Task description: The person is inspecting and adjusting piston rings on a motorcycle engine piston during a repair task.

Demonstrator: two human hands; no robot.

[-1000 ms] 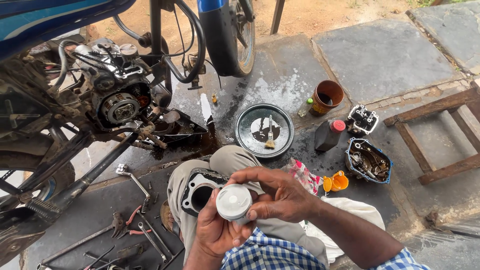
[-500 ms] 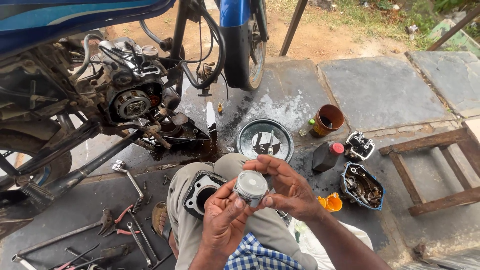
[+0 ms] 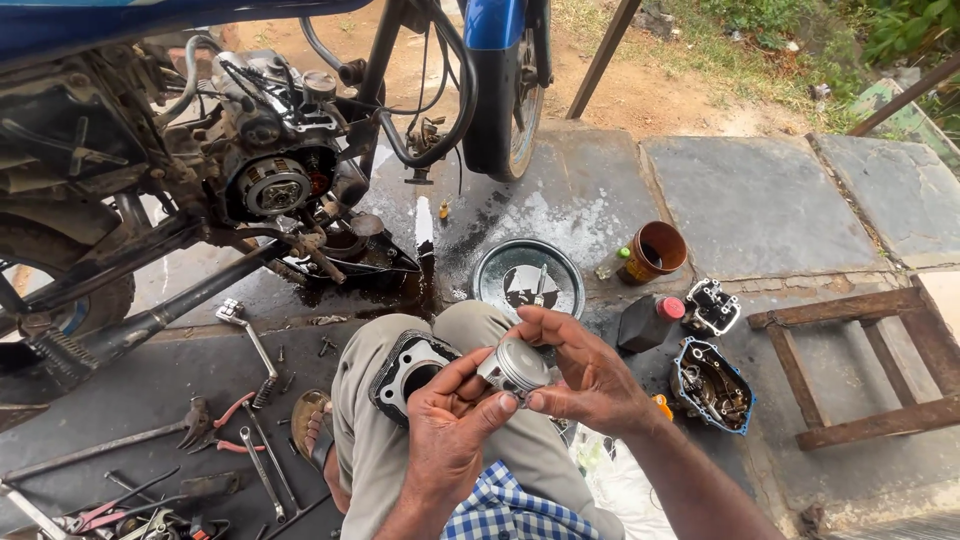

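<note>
A shiny metal piston (image 3: pixel 514 367) sits between both my hands above my lap. My left hand (image 3: pixel 452 430) pinches its lower side with thumb and fingers. My right hand (image 3: pixel 585 375) wraps over it from the right, fingertips on its crown and skirt. A finned cylinder block (image 3: pixel 410 369) with a dark gasket face rests on my left knee, just left of my hands.
A stripped motorcycle engine (image 3: pixel 275 170) stands at upper left over an oily drip tray. A round metal pan (image 3: pixel 528 278), brown cup (image 3: pixel 658 251), dark oil bottle (image 3: pixel 648 321), cylinder head (image 3: pixel 712 306) and engine cover (image 3: pixel 711 385) lie ahead. Spanners and pliers (image 3: pixel 235 425) lie left; a wooden frame (image 3: pixel 860 360) right.
The piston has turned from crown facing me to lying sideways, and my hands have shifted their grip around it. The view has tilted up and to the right.
</note>
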